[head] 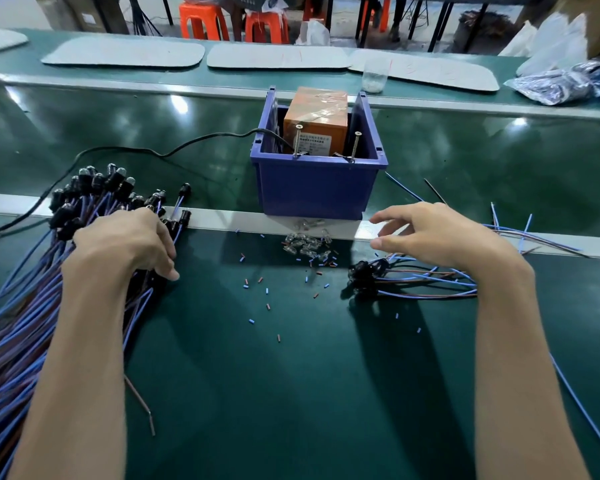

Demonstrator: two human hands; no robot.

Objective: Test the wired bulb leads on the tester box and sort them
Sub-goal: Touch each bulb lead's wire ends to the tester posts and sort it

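Note:
A big bundle of wired bulb leads [94,188] with black sockets and blue and brown wires lies at the left. My left hand [125,244] rests on it, fingers curled down into the wires. The tester box [314,121], orange, sits in a blue bin [314,188] with two upright screws [297,142] at its front rim. A small pile of leads [395,278] lies at the right. My right hand [437,233] hovers just above this pile with fingers spread and holds nothing.
Loose glass bulbs [307,245] and cut bits of wire insulation [267,299] lie in front of the bin. A black power cord [125,150] runs left from the bin. Stray wires [520,233] lie at the right; bags [565,81] and a cup [373,76] stand beyond.

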